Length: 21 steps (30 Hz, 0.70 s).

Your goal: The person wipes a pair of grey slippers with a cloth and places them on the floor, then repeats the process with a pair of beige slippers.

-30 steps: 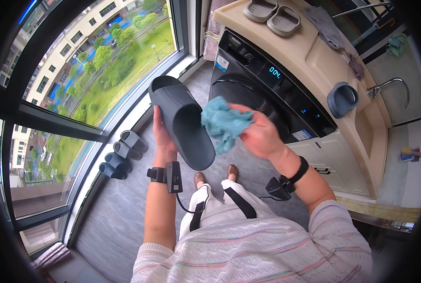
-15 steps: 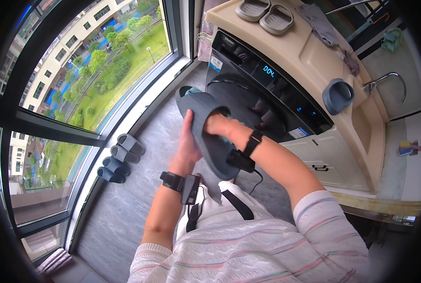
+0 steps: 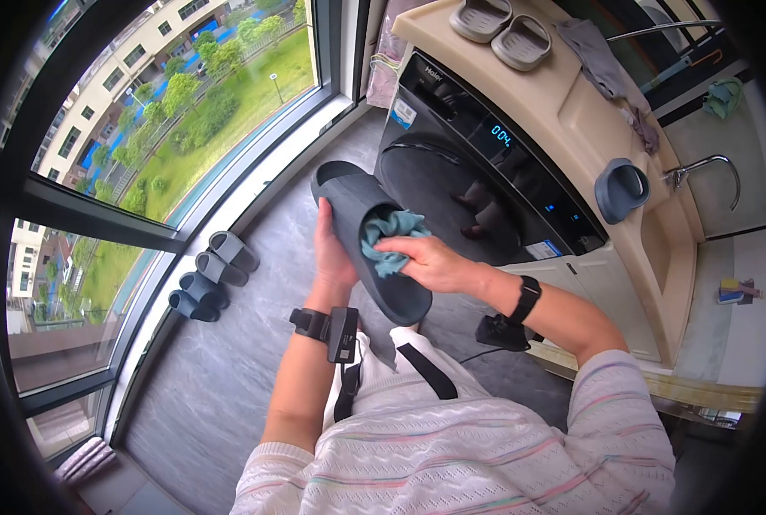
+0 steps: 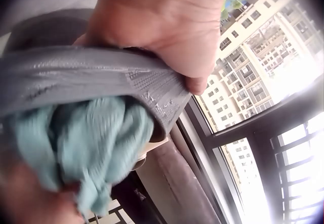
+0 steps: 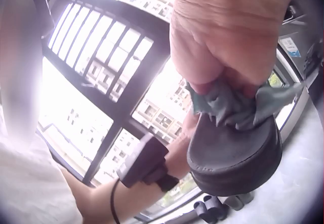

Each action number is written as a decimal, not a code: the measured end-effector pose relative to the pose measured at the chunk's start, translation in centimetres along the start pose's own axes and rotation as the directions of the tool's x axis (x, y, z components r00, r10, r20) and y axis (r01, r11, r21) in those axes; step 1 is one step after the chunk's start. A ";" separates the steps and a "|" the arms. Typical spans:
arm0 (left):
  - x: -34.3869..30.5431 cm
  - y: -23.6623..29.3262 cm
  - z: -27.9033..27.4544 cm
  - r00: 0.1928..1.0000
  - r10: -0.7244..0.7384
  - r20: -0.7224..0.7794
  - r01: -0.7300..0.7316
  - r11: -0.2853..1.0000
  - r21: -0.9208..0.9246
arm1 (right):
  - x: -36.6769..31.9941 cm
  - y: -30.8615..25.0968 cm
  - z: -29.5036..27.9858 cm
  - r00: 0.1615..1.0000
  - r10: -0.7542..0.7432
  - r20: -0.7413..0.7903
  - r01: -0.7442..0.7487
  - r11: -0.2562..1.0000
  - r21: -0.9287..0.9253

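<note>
A dark grey-blue slide slipper (image 3: 404, 302) is held up in front of the person, its heel end toward the body. The left hand (image 3: 333, 256) grips it from the left side, thumb along the edge of the strap. In the right hand (image 3: 437, 264) is a bunched teal cloth (image 3: 392, 233), pinched between thumb and fingers at the opening under the strap. The left wrist view shows the cloth (image 4: 101, 138) bulging below the strap (image 4: 76, 75). From the right wrist, the cloth (image 5: 228, 105) lies against the footbed (image 5: 233, 145).
Two pairs of slippers (image 3: 220, 257) stand on the floor along the window. Right of the hands is a black washing machine (image 3: 452, 189) under a beige counter (image 3: 572, 112). The counter holds beige slippers (image 3: 520, 43), a grey cloth (image 3: 591, 56) and another blue slipper (image 3: 621, 190) near the faucet (image 3: 701, 167).
The cloth went from beside the slipper deep under the strap, showing at the toe end, then came back to the opening with the right hand. The slipper has shifted right since the first frame.
</note>
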State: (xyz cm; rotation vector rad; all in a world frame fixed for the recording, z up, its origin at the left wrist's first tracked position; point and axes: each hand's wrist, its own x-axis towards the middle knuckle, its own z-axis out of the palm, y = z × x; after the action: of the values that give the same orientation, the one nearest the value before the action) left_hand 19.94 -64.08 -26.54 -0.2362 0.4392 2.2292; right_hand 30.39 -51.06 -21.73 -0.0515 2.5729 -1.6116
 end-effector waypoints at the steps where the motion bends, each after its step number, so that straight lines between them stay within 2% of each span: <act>1: 0.2 0.3 0.3 1.000 -0.016 0.012 0.016 1.000 0.017 | -0.5 -0.4 -0.5 0.995 0.091 0.040 -0.097 0.974 0.204; 2: 0.4 0.7 0.2 0.999 -0.047 0.010 0.047 0.999 0.013 | -0.9 -1.0 -1.3 0.995 0.091 0.039 -0.098 0.974 0.204; 3: 0.5 0.9 0.1 0.999 -0.049 0.009 0.049 0.999 0.013 | -1.2 -1.9 -2.3 0.990 0.131 -0.043 -0.097 0.886 0.454; 4: 0.5 1.0 0.0 0.994 -0.111 0.003 0.111 0.992 0.052 | -1.4 -2.8 -3.2 0.975 0.189 -0.113 -0.065 0.737 0.673; 5: 0.7 1.1 0.0 0.985 -0.175 -0.002 0.175 0.980 0.093 | -1.1 -3.6 -4.5 0.973 0.169 -0.156 0.003 0.670 0.742; 7: 0.0 0.8 -0.4 0.972 -0.232 -0.014 0.232 0.964 0.130 | -0.7 -4.9 -5.9 0.951 0.125 -0.283 0.116 0.705 0.700; 8: -0.4 0.4 -0.6 0.963 -0.265 0.052 0.240 0.926 0.292 | -0.5 -5.3 -6.3 0.946 0.132 -0.294 0.119 0.706 0.698; 9: -0.5 0.0 -0.7 0.945 -0.307 0.113 0.228 0.866 0.445 | -0.1 -5.5 -6.5 0.959 0.097 -0.265 0.086 0.794 0.601; 10: -0.7 -0.2 0.4 0.942 -0.324 0.088 0.246 0.844 0.476 | 0.3 -5.7 -6.3 0.971 0.068 -0.230 0.056 0.868 0.493; 11: -0.5 -0.7 0.2 0.938 -0.335 0.090 0.254 0.840 0.480 | 1.1 -4.5 -5.3 0.968 -0.110 -0.227 0.164 0.958 0.235; 12: -0.2 -1.3 -0.4 0.943 -0.314 0.107 0.179 0.754 0.632 | 1.5 -3.6 -4.7 0.979 -0.185 -0.084 0.168 0.970 -0.177; 13: -0.2 -1.5 -0.1 0.947 -0.294 0.131 0.094 0.641 0.761 | 1.9 -3.2 -4.3 0.979 -0.190 0.081 0.202 0.807 -0.554; 15: -0.3 -1.6 0.6 0.954 -0.274 0.119 0.107 0.686 0.720 | 2.3 -2.3 -3.8 0.983 -0.175 0.058 0.172 0.760 -0.627; 16: 0.0 -1.4 0.6 0.944 -0.307 0.123 0.097 0.612 0.785 | 2.6 -1.8 -3.6 0.986 -0.165 0.039 0.145 0.707 -0.692; 17: -0.3 -1.4 0.7 0.932 -0.345 0.115 0.092 0.531 0.842 | 2.9 -1.1 -3.3 0.987 -0.157 0.036 0.138 0.712 -0.689; 19: -0.6 -1.6 1.1 0.927 -0.366 0.083 0.144 0.553 0.821 | 4.5 0.0 -4.0 0.986 -0.166 -0.022 0.103 0.704 -0.702; 21: -0.7 -1.6 1.3 0.905 -0.417 0.082 0.148 0.490 0.859 | 5.7 0.0 -5.2 0.989 -0.138 -0.054 0.062 0.716 -0.696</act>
State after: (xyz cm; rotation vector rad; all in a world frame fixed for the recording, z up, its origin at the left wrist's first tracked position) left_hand 21.58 -63.09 -25.47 0.5036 1.1686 1.4470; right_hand 24.21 -46.85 -19.87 -0.1727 3.1442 -0.5698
